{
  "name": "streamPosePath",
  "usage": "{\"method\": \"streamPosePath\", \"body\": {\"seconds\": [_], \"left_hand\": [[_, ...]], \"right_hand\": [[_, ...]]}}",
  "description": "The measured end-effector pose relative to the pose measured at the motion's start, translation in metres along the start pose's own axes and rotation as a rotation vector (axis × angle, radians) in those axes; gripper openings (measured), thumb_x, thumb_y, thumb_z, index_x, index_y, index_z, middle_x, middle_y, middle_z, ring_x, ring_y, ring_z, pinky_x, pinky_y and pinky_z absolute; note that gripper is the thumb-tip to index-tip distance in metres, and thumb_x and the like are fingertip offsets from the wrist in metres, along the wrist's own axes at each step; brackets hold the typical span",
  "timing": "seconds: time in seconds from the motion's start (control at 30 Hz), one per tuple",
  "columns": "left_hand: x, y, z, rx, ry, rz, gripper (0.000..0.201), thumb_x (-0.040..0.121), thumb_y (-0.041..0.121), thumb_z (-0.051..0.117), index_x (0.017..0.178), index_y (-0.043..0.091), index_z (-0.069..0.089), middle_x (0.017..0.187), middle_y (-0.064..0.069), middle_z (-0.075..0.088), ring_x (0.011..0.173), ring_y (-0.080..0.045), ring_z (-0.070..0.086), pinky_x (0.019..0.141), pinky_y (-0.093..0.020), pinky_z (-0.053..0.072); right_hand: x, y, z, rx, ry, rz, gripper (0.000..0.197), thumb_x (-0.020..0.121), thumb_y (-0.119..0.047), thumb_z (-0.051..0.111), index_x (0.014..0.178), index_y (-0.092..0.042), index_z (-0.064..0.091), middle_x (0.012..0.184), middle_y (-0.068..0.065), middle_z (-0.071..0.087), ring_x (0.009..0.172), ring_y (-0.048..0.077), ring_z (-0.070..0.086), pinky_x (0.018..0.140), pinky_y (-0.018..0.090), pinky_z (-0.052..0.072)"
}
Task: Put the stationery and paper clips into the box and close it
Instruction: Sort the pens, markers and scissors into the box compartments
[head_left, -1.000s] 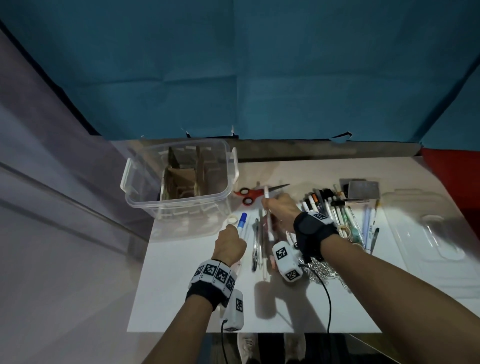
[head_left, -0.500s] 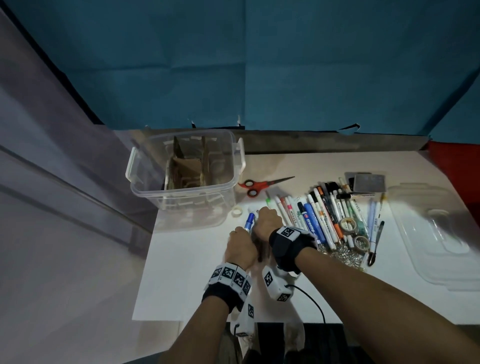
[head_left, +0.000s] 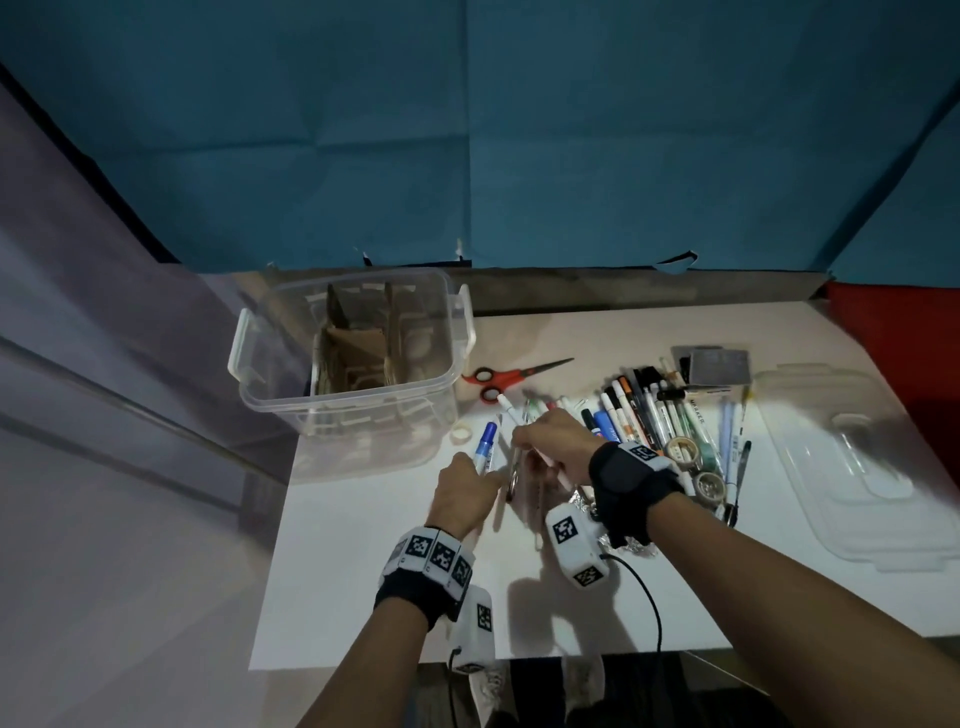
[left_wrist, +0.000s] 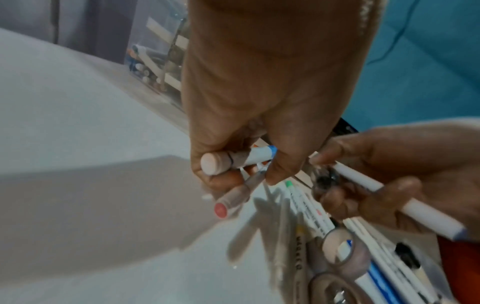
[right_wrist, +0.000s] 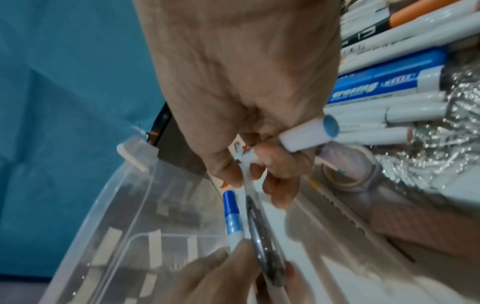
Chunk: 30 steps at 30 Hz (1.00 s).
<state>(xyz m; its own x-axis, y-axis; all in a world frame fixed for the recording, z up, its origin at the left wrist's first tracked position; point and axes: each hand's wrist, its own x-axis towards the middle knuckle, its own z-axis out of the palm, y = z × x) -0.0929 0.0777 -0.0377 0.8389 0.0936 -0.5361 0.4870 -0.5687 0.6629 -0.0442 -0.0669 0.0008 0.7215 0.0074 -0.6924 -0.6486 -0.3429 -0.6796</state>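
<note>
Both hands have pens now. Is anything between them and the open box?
Nothing visible. The left hand holding the blue marker and the right hand holding pens sit just in front of the box, whose top is open; the lid lies far right.

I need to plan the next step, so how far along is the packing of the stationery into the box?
Barely started: the clear box stands open, showing only its cardboard dividers. In hand: the left hand grips a blue marker, and the right hand holds a white pen. Left: the scissors, the row of pens, the tape rolls, the paper clips, then the lid, lying aside.
</note>
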Motion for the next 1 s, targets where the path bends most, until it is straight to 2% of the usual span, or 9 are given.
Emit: {"method": "streamPosePath", "body": {"seconds": [0.13, 0.2, 0.27, 0.4, 0.47, 0.53, 0.7, 0.87, 1.0], "left_hand": [[-0.008, 0.007, -0.009, -0.184, -0.066, 0.038, 0.016, 0.092, 0.016, 0.053, 0.108, 0.011, 0.052, 0.101, -0.013, 0.070, 0.083, -0.023, 0.066, 0.079, -0.040, 0.056], [-0.017, 0.012, -0.014, -0.233, -0.125, 0.086, 0.021, 0.092, 0.012, 0.051, 0.113, 0.016, 0.053, 0.097, -0.011, 0.073, 0.086, -0.023, 0.068, 0.083, -0.042, 0.056], [-0.027, 0.019, -0.024, -0.262, -0.158, 0.135, 0.026, 0.092, 0.013, 0.053, 0.116, 0.020, 0.055, 0.095, -0.008, 0.074, 0.089, -0.024, 0.070, 0.086, -0.044, 0.057], [-0.052, 0.048, -0.053, -0.431, -0.160, 0.278, 0.018, 0.096, 0.005, 0.056, 0.111, 0.011, 0.062, 0.095, -0.016, 0.072, 0.078, -0.025, 0.075, 0.068, -0.034, 0.061], [-0.061, 0.066, -0.072, -0.502, -0.121, 0.347, 0.017, 0.099, 0.007, 0.057, 0.115, 0.012, 0.061, 0.097, -0.017, 0.072, 0.079, -0.026, 0.075, 0.075, -0.041, 0.063], [-0.065, 0.082, -0.089, -0.563, -0.091, 0.391, 0.019, 0.101, 0.010, 0.057, 0.119, 0.015, 0.061, 0.096, -0.014, 0.074, 0.084, -0.027, 0.076, 0.080, -0.045, 0.062], [-0.058, 0.102, -0.120, -0.655, -0.038, 0.391, 0.019, 0.101, 0.009, 0.056, 0.120, 0.011, 0.059, 0.096, -0.012, 0.076, 0.088, -0.028, 0.076, 0.080, -0.044, 0.062], [-0.036, 0.100, -0.144, -0.553, 0.001, 0.373, 0.017, 0.100, 0.010, 0.059, 0.116, 0.014, 0.063, 0.098, -0.007, 0.077, 0.094, -0.025, 0.075, 0.088, -0.051, 0.059], [-0.030, 0.105, -0.162, -0.509, -0.047, 0.375, 0.014, 0.100, 0.009, 0.059, 0.112, 0.007, 0.066, 0.096, -0.012, 0.077, 0.091, -0.028, 0.075, 0.085, -0.046, 0.061]], "right_hand": [[-0.005, -0.001, -0.022, 0.116, -0.069, -0.039, 0.017, 0.088, -0.011, 0.058, 0.101, -0.001, 0.055, 0.064, 0.008, 0.053, 0.050, 0.022, 0.047, 0.039, 0.027, 0.035], [-0.008, -0.003, -0.031, 0.216, -0.110, -0.067, 0.021, 0.092, -0.011, 0.056, 0.113, -0.005, 0.055, 0.073, 0.011, 0.058, 0.066, 0.029, 0.055, 0.039, 0.028, 0.038], [-0.013, -0.010, -0.039, 0.270, -0.116, -0.115, 0.023, 0.095, -0.011, 0.055, 0.118, -0.008, 0.055, 0.076, 0.010, 0.061, 0.068, 0.027, 0.059, 0.040, 0.028, 0.039], [-0.028, -0.040, -0.051, 0.255, -0.082, -0.265, 0.017, 0.097, -0.014, 0.050, 0.103, 0.000, 0.059, 0.079, 0.021, 0.063, 0.054, 0.020, 0.055, 0.040, 0.026, 0.029], [-0.038, -0.058, -0.050, 0.275, -0.108, -0.337, 0.023, 0.096, -0.019, 0.056, 0.104, 0.003, 0.060, 0.086, 0.024, 0.062, 0.055, 0.022, 0.055, 0.041, 0.027, 0.032], [-0.051, -0.077, -0.045, 0.297, -0.161, -0.398, 0.032, 0.093, -0.024, 0.065, 0.109, 0.004, 0.063, 0.082, 0.018, 0.063, 0.059, 0.020, 0.055, 0.047, 0.028, 0.039], [-0.071, -0.112, -0.025, 0.448, -0.324, -0.457, 0.025, 0.091, -0.018, 0.069, 0.107, 0.001, 0.066, 0.075, 0.012, 0.063, 0.063, 0.022, 0.061, 0.063, 0.037, 0.049], [-0.062, -0.131, -0.005, 0.415, -0.334, -0.420, 0.025, 0.084, -0.021, 0.078, 0.097, -0.001, 0.070, 0.080, 0.017, 0.065, 0.062, 0.026, 0.055, 0.055, 0.031, 0.047], [-0.051, -0.144, 0.008, 0.445, -0.270, -0.362, 0.013, 0.085, -0.010, 0.074, 0.091, 0.001, 0.072, 0.074, 0.016, 0.068, 0.058, 0.024, 0.061, 0.057, 0.033, 0.048]]}}
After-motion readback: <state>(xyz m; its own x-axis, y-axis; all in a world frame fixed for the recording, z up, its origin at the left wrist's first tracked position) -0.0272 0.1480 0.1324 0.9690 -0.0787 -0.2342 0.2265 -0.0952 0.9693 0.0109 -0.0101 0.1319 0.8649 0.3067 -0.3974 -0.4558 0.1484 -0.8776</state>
